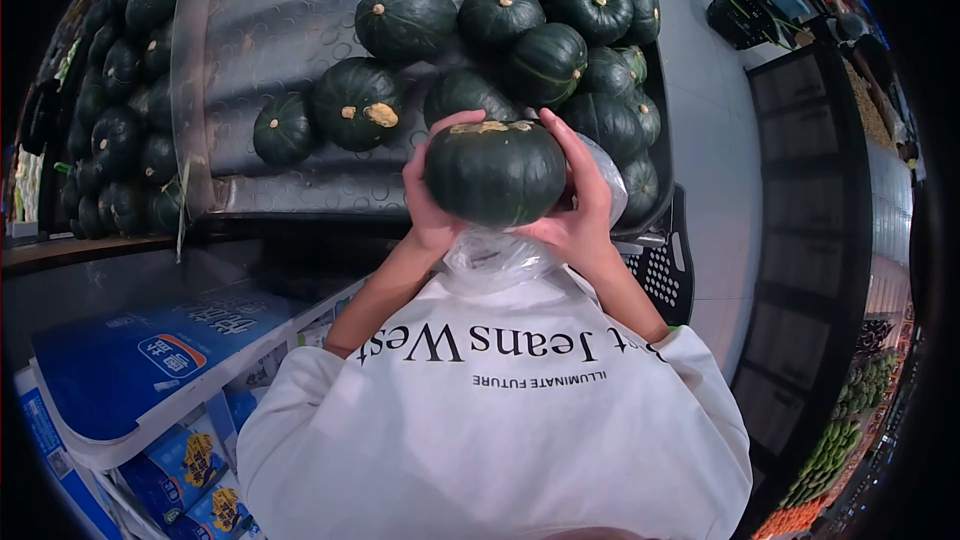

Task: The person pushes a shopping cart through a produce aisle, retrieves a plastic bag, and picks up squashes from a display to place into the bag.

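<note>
Between my two hands, in front of my chest, is a dark green pumpkin (495, 175) with tan patches on its upper edge. My left hand (430, 200) wraps round its left side. On the right side my right hand (585, 190) holds it, with fingers along the side and underneath. A clear plastic bag (495, 258) hangs crumpled below the pumpkin, and part of it shows behind my right hand. Just beyond the held pumpkin lies another pumpkin (465, 95), partly hidden. A pumpkin with a tan scar (357, 105) rests farther left on the display.
Several pumpkins (590, 5) are piled at the display's right side. The grey ridged display mat (270, 30) extends left, towards another pumpkin pile (120, 140). A blue-topped stand (150, 360) is at lower left. A black perforated crate (665, 270) stands near my right arm.
</note>
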Demonstrator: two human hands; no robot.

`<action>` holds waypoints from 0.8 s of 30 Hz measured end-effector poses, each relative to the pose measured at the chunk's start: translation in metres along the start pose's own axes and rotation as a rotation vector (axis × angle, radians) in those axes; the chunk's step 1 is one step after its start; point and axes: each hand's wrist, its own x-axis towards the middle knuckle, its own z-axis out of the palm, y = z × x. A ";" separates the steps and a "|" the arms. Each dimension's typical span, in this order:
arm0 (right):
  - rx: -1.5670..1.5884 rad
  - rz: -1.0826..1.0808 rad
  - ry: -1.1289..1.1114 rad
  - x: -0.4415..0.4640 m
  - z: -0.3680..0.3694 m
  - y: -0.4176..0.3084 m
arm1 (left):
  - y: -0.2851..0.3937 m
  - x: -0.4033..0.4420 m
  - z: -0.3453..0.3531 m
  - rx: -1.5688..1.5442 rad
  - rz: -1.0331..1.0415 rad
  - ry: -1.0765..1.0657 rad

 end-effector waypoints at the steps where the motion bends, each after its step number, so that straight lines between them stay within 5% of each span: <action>1: 0.037 0.010 -0.007 0.000 0.000 -0.001 | -0.001 -0.002 -0.002 0.122 0.041 -0.019; 6: 0.446 0.295 0.067 0.005 0.004 -0.015 | -0.013 -0.016 0.002 -0.132 -0.023 -0.158; 10: 0.213 0.150 -0.044 0.007 0.005 -0.005 | -0.013 -0.007 0.002 0.295 0.055 -0.114; 16: -0.033 0.122 -0.228 0.013 0.009 -0.022 | -0.009 -0.019 0.000 -0.252 -0.095 0.053; 24: -0.372 -0.149 -0.418 0.030 0.020 -0.039 | 0.016 -0.051 -0.039 0.033 0.126 0.253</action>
